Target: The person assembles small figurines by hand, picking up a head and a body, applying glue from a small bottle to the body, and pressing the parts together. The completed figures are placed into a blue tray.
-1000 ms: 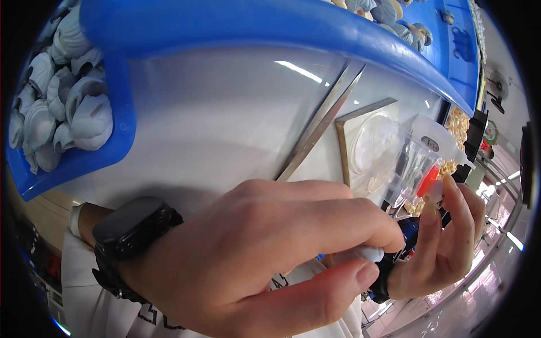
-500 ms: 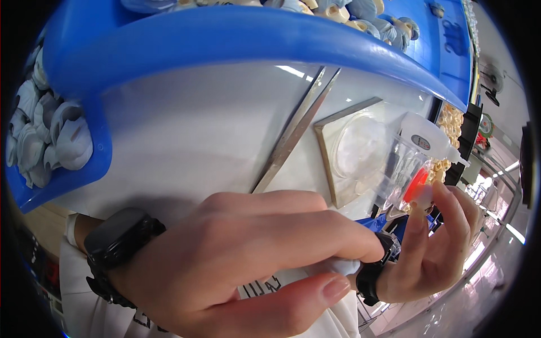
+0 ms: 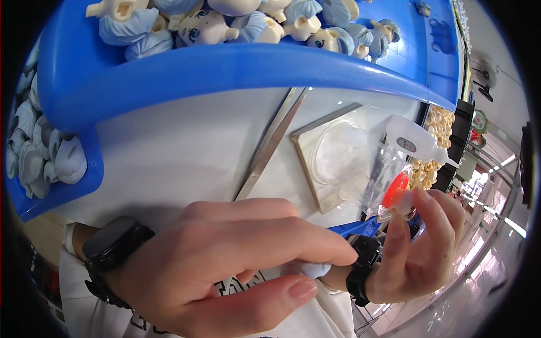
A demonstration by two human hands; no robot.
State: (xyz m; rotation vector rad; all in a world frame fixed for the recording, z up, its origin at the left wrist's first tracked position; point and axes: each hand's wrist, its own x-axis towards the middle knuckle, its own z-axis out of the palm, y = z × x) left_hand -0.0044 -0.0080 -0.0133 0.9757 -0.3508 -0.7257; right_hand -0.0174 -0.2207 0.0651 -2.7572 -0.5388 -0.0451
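Note:
Across the lower middle stretches my left hand (image 3: 242,248), a black watch on its wrist. Between its thumb and forefinger is a smooth pale-blue piece (image 3: 313,269), mostly hidden by the fingers; it looks like the moulded blue hair pieces nearby. To the right, my right hand (image 3: 422,253), with a black band on its wrist, pinches a small pale piece (image 3: 402,204) with dark marks. This piece sits just in front of a clear plastic cup (image 3: 378,174) with a red-orange round part (image 3: 396,189); I cannot tell whether they touch.
A large blue tray (image 3: 236,67) holds several doll heads with blue hair. Blue shell-shaped pieces fill a blue bin (image 3: 93,169) at left. Metal tweezers (image 3: 270,143), a square slab (image 3: 307,163) with a glossy round patch and a white squeeze bottle (image 3: 411,138) are on the white table (image 3: 169,146).
The view has shifted, bringing more doll heads into sight. Both hands appear slightly further left in the picture, with their grips much the same.

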